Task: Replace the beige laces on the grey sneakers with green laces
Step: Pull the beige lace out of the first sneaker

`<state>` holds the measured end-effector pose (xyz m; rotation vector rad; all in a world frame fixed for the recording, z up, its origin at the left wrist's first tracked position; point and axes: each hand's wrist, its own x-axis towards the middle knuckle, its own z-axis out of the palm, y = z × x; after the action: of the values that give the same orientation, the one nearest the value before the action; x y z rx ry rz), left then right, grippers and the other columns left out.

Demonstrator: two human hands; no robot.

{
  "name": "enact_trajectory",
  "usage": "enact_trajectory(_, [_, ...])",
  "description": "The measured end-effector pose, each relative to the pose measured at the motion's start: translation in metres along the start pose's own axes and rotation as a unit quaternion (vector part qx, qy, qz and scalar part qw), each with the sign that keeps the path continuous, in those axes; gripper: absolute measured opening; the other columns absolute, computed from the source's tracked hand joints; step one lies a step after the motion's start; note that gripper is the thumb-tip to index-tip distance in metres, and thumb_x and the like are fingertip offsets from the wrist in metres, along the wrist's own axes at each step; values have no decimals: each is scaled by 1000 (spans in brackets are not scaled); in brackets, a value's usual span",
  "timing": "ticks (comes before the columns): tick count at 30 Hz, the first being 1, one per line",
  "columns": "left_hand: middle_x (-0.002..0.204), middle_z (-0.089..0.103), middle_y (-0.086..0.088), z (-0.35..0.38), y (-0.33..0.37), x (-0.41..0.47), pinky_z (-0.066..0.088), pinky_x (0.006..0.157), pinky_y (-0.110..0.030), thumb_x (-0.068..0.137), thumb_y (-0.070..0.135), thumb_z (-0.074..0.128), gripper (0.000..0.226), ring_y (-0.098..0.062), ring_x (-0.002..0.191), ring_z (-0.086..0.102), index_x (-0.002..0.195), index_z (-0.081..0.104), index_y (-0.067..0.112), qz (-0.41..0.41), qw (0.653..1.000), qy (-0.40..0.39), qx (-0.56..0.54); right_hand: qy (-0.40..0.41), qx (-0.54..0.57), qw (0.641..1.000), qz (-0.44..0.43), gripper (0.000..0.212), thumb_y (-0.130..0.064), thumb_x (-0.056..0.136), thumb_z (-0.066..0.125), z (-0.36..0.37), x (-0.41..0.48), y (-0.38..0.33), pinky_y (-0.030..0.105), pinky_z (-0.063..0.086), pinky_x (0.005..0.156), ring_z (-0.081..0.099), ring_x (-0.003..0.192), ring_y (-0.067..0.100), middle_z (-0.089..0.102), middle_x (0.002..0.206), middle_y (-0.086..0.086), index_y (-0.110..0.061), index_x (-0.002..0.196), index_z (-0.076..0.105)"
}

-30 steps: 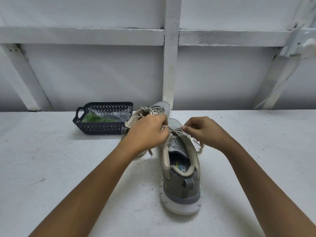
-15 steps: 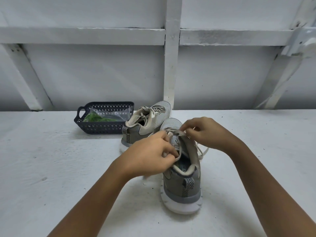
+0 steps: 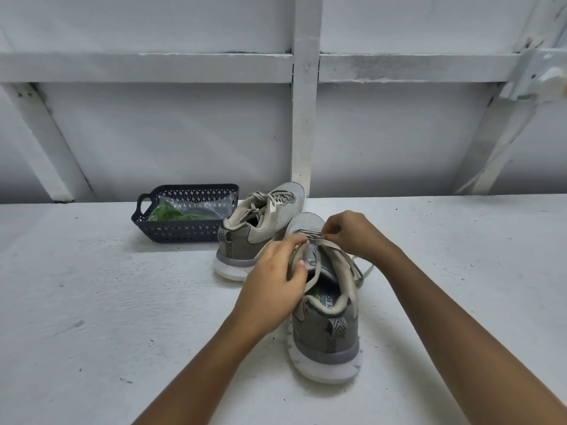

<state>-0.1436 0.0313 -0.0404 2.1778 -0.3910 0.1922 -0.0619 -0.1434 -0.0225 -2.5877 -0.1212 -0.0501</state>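
Two grey sneakers stand on the white table. The near sneaker (image 3: 326, 332) points away from me, heel toward me. My left hand (image 3: 273, 277) grips the left side of its collar and pinches the beige lace (image 3: 316, 271) that runs across the tongue. My right hand (image 3: 352, 234) pinches the same lace at the upper eyelets. A loose lace end (image 3: 366, 269) trails off the shoe's right side. The far sneaker (image 3: 260, 231) stands behind, still laced in beige. Green laces (image 3: 167, 213) lie in a clear bag inside the dark basket.
The dark plastic basket (image 3: 184, 231) sits at the back left, touching the far sneaker's side. A white framed wall (image 3: 303, 118) rises right behind the table. Bare white table surface (image 3: 92, 302) spreads to the left and right of the shoes.
My left hand has moved back from the upper eyelets to the shoe's collar, drawing the beige lace with it. My right hand stays at the eyelets, shifted slightly.
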Motion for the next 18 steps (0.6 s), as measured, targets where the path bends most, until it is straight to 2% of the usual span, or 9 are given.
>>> enact_trajectory(2, [122, 50, 9, 1, -2, 0, 47, 93, -39, 92, 20, 49, 36, -9, 114, 51, 126, 49, 34, -2, 1000, 4, -4, -13, -25, 1000, -11, 12, -8, 86, 57, 2, 2, -1, 18, 40, 59, 55, 79, 17, 69, 94, 10, -6, 90, 68])
enact_trajectory(4, [121, 52, 8, 1, -3, 0, 48, 92, -39, 92, 19, 49, 36, -9, 113, 52, 124, 51, 34, 2, 1000, 8, -10, -28, -53, 998, -12, 16, -10, 90, 50, 4, 4, -1, 29, 43, 69, 57, 86, 25, 67, 98, 14, -2, 92, 63])
enact_trajectory(6, [119, 53, 8, 0, -3, 0, 47, 92, -38, 92, 18, 50, 35, -9, 110, 53, 123, 52, 34, 3, 1000, 10, -19, -22, -53, 998, -2, 13, -13, 93, 43, 6, 6, -1, 33, 42, 73, 56, 91, 30, 63, 102, 16, -4, 93, 54])
enact_trajectory(9, [117, 54, 8, 0, -5, 1, 46, 92, -32, 91, 15, 51, 35, -8, 110, 54, 121, 54, 33, 1, 999, 12, -33, 11, -39, 999, 10, 10, -14, 94, 39, 8, 6, -5, 36, 39, 70, 54, 89, 35, 59, 101, 18, -7, 100, 45])
enact_trajectory(12, [116, 55, 9, 0, -7, 2, 45, 91, -28, 91, 14, 52, 35, -7, 110, 54, 120, 56, 33, -4, 999, 14, -43, 34, -24, 999, 7, 15, -18, 97, 39, 10, 7, -4, 33, 39, 67, 56, 85, 33, 62, 98, 17, -7, 103, 47])
enact_trajectory(14, [115, 55, 9, 1, -7, 2, 45, 91, -28, 91, 14, 52, 34, -7, 110, 54, 120, 56, 33, -7, 999, 13, -48, 37, 45, 998, 32, 20, -19, 99, 40, 4, 6, -3, 27, 44, 59, 59, 72, 25, 66, 88, 12, -5, 102, 53])
enact_trajectory(16, [117, 54, 9, 1, -7, 2, 46, 92, -30, 92, 15, 51, 34, -7, 110, 53, 120, 55, 34, -6, 999, 11, -49, 1, 114, 991, 67, 24, -19, 99, 44, -3, 4, 1, 20, 49, 49, 60, 60, 16, 65, 74, 8, -1, 93, 60])
enact_trajectory(18, [118, 53, 10, 2, -7, 1, 46, 92, -33, 92, 17, 51, 34, -6, 110, 53, 119, 55, 36, -6, 999, 8, -46, -41, 113, 991, 63, 22, -16, 94, 54, -6, 2, 3, 14, 48, 49, 58, 55, 11, 65, 70, 8, -2, 83, 65])
